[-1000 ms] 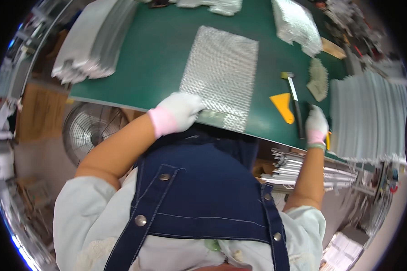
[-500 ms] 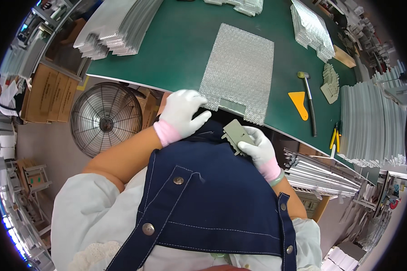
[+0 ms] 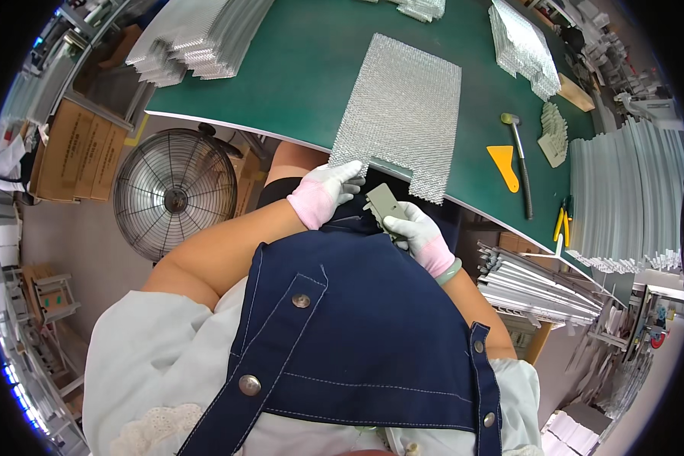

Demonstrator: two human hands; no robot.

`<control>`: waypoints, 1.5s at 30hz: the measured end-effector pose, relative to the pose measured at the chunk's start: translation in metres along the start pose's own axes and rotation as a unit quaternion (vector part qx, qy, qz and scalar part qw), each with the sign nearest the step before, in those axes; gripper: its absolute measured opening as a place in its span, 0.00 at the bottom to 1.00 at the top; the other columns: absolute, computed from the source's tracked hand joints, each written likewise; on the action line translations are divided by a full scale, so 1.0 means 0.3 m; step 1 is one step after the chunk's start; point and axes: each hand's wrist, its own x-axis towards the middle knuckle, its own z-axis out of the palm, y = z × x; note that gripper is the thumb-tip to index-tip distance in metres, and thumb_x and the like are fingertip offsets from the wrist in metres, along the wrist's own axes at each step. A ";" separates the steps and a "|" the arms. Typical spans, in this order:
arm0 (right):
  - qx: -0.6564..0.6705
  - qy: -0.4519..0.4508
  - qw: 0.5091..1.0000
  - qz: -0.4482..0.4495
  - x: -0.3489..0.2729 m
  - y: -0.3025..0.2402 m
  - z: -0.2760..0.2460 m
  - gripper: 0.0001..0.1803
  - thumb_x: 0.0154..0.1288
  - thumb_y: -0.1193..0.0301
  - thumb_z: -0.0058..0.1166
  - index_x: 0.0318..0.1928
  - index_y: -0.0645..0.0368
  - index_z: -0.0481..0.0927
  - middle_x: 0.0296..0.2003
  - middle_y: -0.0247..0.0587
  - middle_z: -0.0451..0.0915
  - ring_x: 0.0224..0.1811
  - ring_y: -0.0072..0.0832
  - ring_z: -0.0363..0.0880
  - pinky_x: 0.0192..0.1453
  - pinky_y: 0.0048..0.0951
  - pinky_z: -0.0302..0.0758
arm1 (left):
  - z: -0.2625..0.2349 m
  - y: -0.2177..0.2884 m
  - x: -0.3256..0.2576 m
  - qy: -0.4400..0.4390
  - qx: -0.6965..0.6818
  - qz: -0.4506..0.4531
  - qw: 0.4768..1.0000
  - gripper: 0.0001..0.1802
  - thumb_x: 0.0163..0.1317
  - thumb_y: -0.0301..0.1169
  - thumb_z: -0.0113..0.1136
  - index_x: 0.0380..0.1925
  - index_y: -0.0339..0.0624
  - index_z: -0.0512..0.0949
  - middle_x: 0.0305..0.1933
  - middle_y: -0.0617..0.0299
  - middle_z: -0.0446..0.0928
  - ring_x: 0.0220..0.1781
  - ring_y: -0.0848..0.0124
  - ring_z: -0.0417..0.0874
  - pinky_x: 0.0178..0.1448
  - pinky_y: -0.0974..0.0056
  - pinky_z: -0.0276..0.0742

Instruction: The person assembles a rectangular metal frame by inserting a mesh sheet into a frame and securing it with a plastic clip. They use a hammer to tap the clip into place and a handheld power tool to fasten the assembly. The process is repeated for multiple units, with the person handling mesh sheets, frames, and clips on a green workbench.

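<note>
A silver expanded-mesh panel [image 3: 403,106] lies on the green table, its notched near end reaching past the table edge. My left hand [image 3: 323,194], in a white glove with pink cuff, is at the panel's near left corner. One digit lies over the corner and the other fingers are lower, beside the notch; the grip looks closed on the corner. In front of my apron, my right hand [image 3: 418,234], gloved alike, holds a grey-green plastic piece [image 3: 385,201] with small teeth along one side. Its thumb presses on the piece's face.
On the green table [image 3: 304,83] are a mesh stack [image 3: 201,38] at left and another [image 3: 523,49] at far right. Nearer right lie a yellow scraper [image 3: 503,167], a hammer [image 3: 520,156], yellow-handled pliers [image 3: 562,226] and stacked grey-green pieces [image 3: 553,135]. A floor fan [image 3: 176,205] stands left.
My left hand has turned and moved right, from above the panel's near left corner onto it. My right hand has moved slightly left and up with the plastic piece.
</note>
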 end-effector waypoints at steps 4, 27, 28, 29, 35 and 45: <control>-0.073 0.035 0.997 0.005 -0.009 -0.026 0.041 0.19 0.64 0.73 0.63 0.53 0.63 0.74 0.36 0.32 0.80 0.30 0.14 0.74 0.29 0.15 0.69 | 0.002 -0.026 0.001 -0.010 -0.110 -0.019 0.994 0.19 0.70 0.43 0.61 0.50 0.39 0.77 0.48 0.54 0.80 0.50 0.66 0.78 0.58 0.59 0.75; 0.116 0.025 0.993 -0.014 0.128 0.016 -0.003 0.11 0.70 0.68 0.59 0.46 0.60 0.77 0.26 0.25 0.73 0.18 0.10 0.62 0.23 0.13 0.60 | 0.004 0.002 -0.013 -0.110 -0.106 -0.012 0.988 0.20 0.72 0.41 0.59 0.53 0.36 0.77 0.51 0.55 0.81 0.55 0.67 0.81 0.63 0.59 0.72; 0.122 0.029 0.992 -0.020 0.133 0.019 -0.005 0.11 0.69 0.67 0.60 0.45 0.61 0.78 0.26 0.25 0.74 0.18 0.10 0.61 0.23 0.13 0.60 | 0.007 0.010 -0.025 -0.108 -0.088 -0.042 0.989 0.19 0.71 0.41 0.60 0.52 0.37 0.77 0.50 0.57 0.81 0.53 0.68 0.81 0.62 0.60 0.73; 0.108 0.028 0.994 -0.012 0.134 0.023 -0.014 0.11 0.70 0.66 0.60 0.44 0.61 0.78 0.27 0.26 0.74 0.19 0.11 0.63 0.23 0.14 0.61 | 0.012 0.015 -0.033 -0.107 -0.070 -0.073 0.989 0.19 0.71 0.41 0.60 0.51 0.38 0.77 0.48 0.58 0.81 0.52 0.69 0.81 0.61 0.60 0.74; 0.140 0.063 0.987 -0.047 0.083 0.008 -0.020 0.16 0.73 0.60 0.57 0.46 0.61 0.78 0.36 0.32 0.78 0.35 0.19 0.74 0.32 0.20 0.67 | 0.013 0.012 -0.037 -0.069 0.025 -0.088 0.993 0.15 0.70 0.38 0.63 0.46 0.39 0.77 0.39 0.65 0.77 0.41 0.76 0.77 0.52 0.64 0.77; 0.291 -0.022 0.954 -0.064 0.106 0.035 -0.101 0.13 0.76 0.61 0.52 0.51 0.56 0.78 0.42 0.35 0.82 0.39 0.22 0.77 0.37 0.21 0.70 | -0.021 -0.019 0.009 -0.120 -0.077 -0.102 0.985 0.12 0.71 0.34 0.61 0.45 0.38 0.75 0.41 0.62 0.78 0.40 0.73 0.79 0.47 0.65 0.78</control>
